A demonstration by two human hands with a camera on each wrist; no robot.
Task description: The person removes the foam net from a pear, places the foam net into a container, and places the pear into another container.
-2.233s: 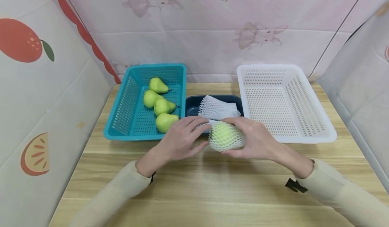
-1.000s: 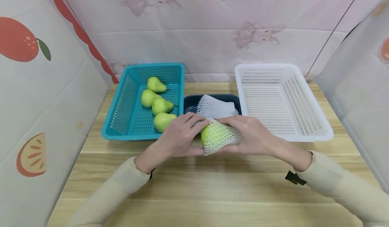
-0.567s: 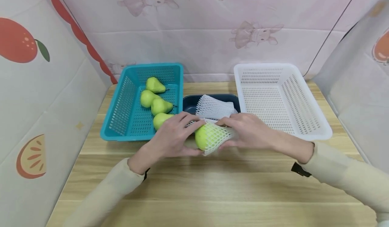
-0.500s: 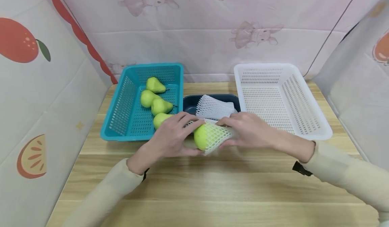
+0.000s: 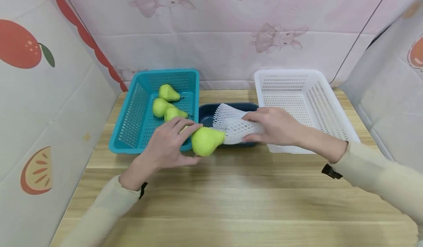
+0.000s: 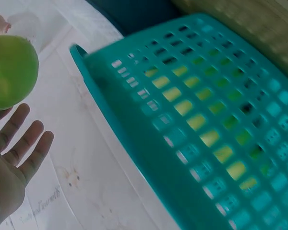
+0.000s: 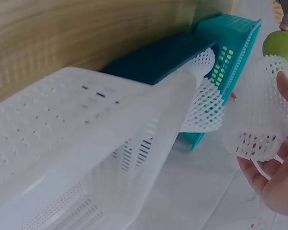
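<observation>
In the head view my left hand (image 5: 166, 144) pinches a bare green pear (image 5: 205, 141) between thumb and fingers, its narrow end pointing right. My right hand (image 5: 277, 126) holds a white foam net sleeve (image 5: 239, 129) just right of the pear's tip, over the dark blue tray (image 5: 206, 111). The right wrist view shows the foam net sleeve (image 7: 259, 110) between thumb and fingers, with the pear (image 7: 282, 45) beyond it. In the left wrist view the pear (image 6: 12, 72) is partly cut off, and several fingers spread below it. Another foam net sleeve (image 5: 224, 111) lies in the tray.
A teal basket (image 5: 129, 122) with several green pears (image 5: 167, 93) stands on the left. On the right is a white basket (image 5: 337, 111). Both sit on a wooden table (image 5: 231, 203) against a fabric backdrop. The tray lies between the baskets.
The pear has come out of the foam net sleeve. My left hand has moved left with the pear; my right hand has drawn the sleeve up and right, over the tray.
</observation>
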